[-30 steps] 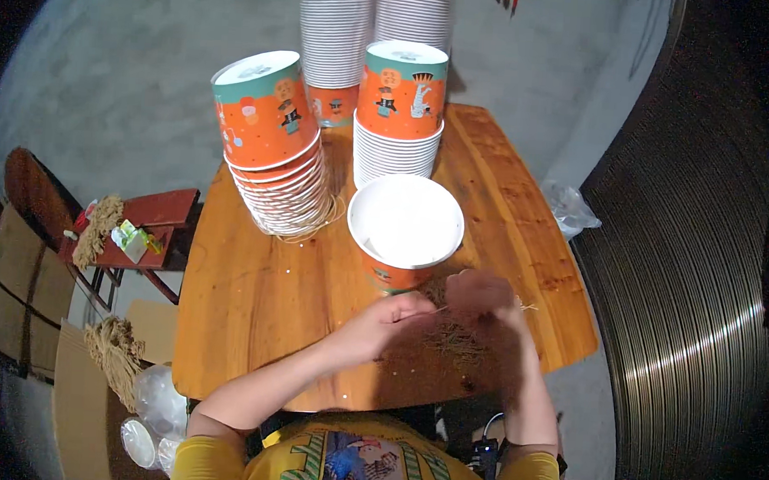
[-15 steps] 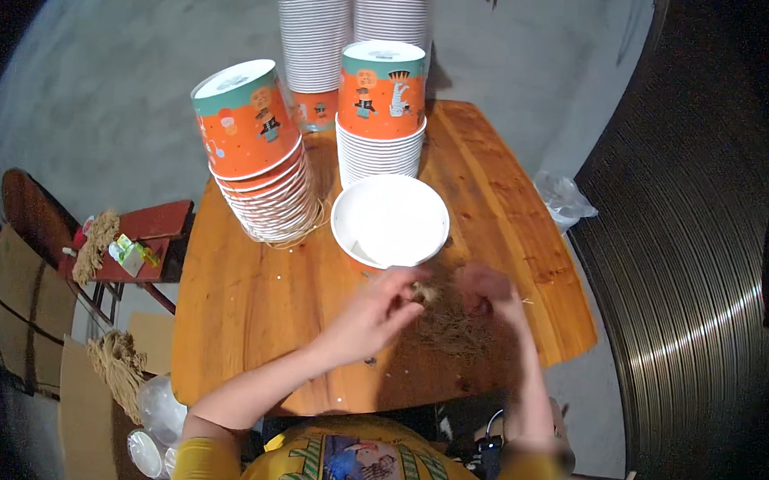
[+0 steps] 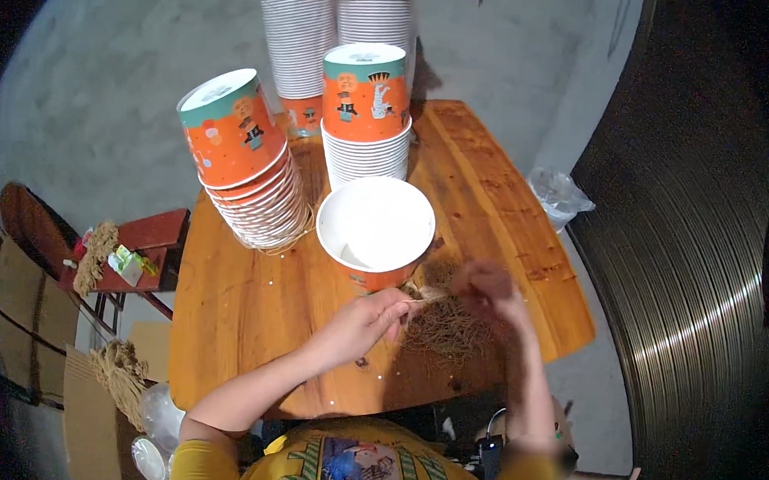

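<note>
A white-lined paper bucket (image 3: 375, 218) with an orange outside stands mouth up on the wooden table (image 3: 249, 337). Just in front of it, my left hand (image 3: 364, 321) is closed, thumb and fingertips pinching a thin piece of light cord (image 3: 429, 296). My right hand (image 3: 492, 291) hovers beyond the cord's other side, apart from the left; it is in shadow and smeared, so its fingers cannot be made out. Below both hands lies a loose pile of brown cord pieces (image 3: 448, 330).
Upside-down orange and green buckets form a stack with cord loops on the left (image 3: 241, 159) and another behind the bucket (image 3: 365, 109). Tall wrapped white stacks (image 3: 295, 44) stand at the back. Left of the table, a red bench (image 3: 154, 237) holds a cord bundle (image 3: 99, 255).
The bucket's near side now shows more of its orange wall. My left hand has shifted slightly down and left, and the pinched cord shows as a stretched strand. The view has shifted a little.
</note>
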Demonstrator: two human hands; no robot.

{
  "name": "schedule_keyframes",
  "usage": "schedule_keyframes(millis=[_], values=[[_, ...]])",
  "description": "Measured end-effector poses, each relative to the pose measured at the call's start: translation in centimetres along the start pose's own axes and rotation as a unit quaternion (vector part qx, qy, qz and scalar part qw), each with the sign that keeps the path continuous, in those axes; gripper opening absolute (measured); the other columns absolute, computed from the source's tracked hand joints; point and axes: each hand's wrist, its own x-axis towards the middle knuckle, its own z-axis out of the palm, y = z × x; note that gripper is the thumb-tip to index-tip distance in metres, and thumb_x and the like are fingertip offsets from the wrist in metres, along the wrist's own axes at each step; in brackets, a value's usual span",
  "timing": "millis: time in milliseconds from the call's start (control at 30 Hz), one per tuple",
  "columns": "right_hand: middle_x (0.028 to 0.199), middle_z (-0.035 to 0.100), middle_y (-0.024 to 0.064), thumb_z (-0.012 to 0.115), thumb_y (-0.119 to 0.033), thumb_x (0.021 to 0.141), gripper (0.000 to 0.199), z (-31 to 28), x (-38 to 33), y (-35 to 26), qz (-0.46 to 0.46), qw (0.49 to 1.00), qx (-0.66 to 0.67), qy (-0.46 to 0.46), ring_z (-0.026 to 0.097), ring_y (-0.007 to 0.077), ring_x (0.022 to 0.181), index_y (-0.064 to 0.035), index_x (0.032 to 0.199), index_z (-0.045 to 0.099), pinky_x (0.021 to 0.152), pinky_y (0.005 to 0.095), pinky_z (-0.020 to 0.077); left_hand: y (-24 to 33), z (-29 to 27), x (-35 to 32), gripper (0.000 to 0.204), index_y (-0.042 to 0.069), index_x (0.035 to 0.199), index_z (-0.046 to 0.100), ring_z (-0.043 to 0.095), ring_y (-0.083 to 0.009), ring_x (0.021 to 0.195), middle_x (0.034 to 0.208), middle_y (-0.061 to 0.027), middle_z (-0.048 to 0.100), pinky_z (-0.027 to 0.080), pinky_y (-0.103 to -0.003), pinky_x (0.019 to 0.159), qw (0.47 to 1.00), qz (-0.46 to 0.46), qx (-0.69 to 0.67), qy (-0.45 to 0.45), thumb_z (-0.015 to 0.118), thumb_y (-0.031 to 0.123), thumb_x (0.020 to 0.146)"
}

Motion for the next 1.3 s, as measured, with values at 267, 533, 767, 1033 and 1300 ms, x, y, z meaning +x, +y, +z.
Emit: schedule_keyframes(millis=[267,533,767,1033,1300], values=[[0.107,0.057,0.0063,0.062,-0.013,0.087,0.037,5.6,-1.6,-4.8,-0.107,0.980,-0.166,0.036,0.056,0.0167,0.091,-0.0031,0.120,0.048,0.077,0.0306,0.0465,1.8,-0.1,1.0,0.011,0.003,0.090,0.050,0.060,-0.0268,0.072,0.072,-0.0115,0.058,0.048,-0.040,0.059,0.900,0.205,0.369,0.110,0.054,0.008,0.081],[0.089,0.064,0.0068,0.060,-0.016,0.088,0.023,6.5,-2.5,-5.7,0.017,0.991,-0.104,0.084,0.059,0.0155,0.078,-0.0034,0.107,0.058,0.071,0.0310,0.0486,2.8,-0.3,3.3,0.021,0.003,0.093,0.048,0.054,-0.0266,0.069,0.071,-0.0092,0.053,0.046,-0.036,0.062,0.828,0.303,0.452,0.136,0.058,0.012,0.077],[0.071,0.054,-0.0028,0.061,-0.012,0.087,0.009,5.9,-1.1,-3.2,-0.088,0.972,-0.142,0.167,0.048,0.0062,0.063,-0.0025,0.085,0.060,0.058,0.0220,0.0402,1.1,-1.5,4.6,0.024,0.002,0.105,0.055,0.057,-0.0340,0.085,0.085,-0.0169,0.058,0.047,-0.043,0.073,0.897,0.149,0.397,0.125,0.059,0.015,0.084],[0.061,0.054,0.0013,0.057,-0.014,0.089,0.011,9.9,-0.6,-3.9,0.070,0.991,0.007,0.114,0.048,0.0068,0.055,-0.0039,0.084,0.060,0.053,0.0212,0.0392,0.5,-4.9,-1.5,0.018,0.004,0.092,0.058,0.056,-0.0303,0.082,0.080,-0.0115,0.054,0.046,-0.042,0.075,0.887,0.114,0.433,0.111,0.061,0.007,0.075],[0.059,0.053,0.0006,0.055,-0.017,0.091,0.016,12.9,-0.9,-2.1,0.034,0.998,0.022,0.055,0.048,0.0059,0.051,-0.0018,0.088,0.059,0.050,0.0205,0.0405,0.9,-5.8,-4.8,0.022,0.004,0.092,0.056,0.056,-0.0301,0.082,0.082,-0.0114,0.055,0.046,-0.041,0.075,0.883,0.075,0.451,0.107,0.064,0.007,0.072]])
